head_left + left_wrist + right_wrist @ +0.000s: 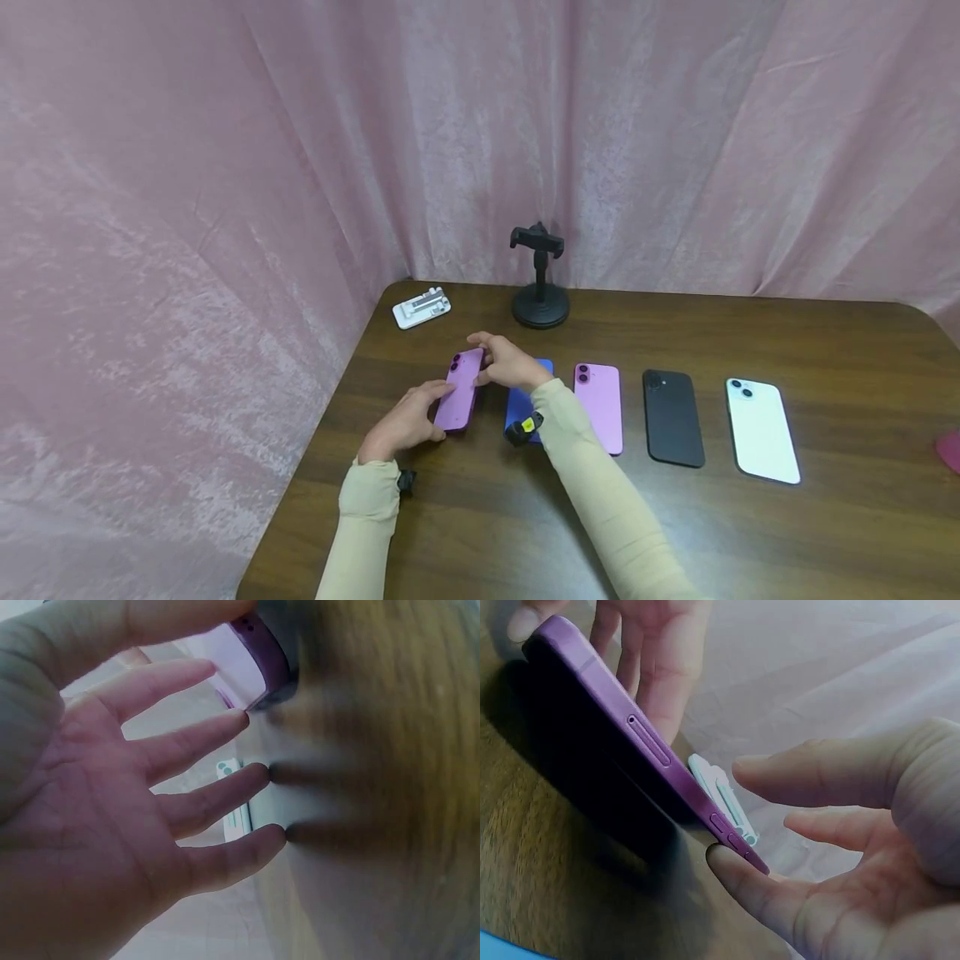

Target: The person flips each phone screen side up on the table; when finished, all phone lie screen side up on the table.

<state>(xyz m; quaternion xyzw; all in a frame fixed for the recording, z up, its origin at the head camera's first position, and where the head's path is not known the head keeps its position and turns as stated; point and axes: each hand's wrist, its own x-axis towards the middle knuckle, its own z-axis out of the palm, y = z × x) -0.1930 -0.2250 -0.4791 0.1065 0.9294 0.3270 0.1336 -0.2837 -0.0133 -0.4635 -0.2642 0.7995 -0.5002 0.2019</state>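
Observation:
A purple smartphone [459,392] lies tilted at the left of the table, its camera side up and its right edge raised off the wood. My left hand [405,423] is at its lower left. In the left wrist view that hand's fingers are straight and spread, with the thumb tip by the phone's [238,664] bottom edge. My right hand [510,362] reaches over from the right. One of its fingertips [727,862] touches the phone's [615,694] raised edge by the side buttons, while the thumb stands apart from it.
A blue phone [519,408] lies partly under my right wrist. Right of it lie a pink phone [602,408], a black phone [673,421] and a white phone [763,433]. At the back stand a black phone holder [542,304] and a folded white stand [422,308], before a pink curtain [480,150].

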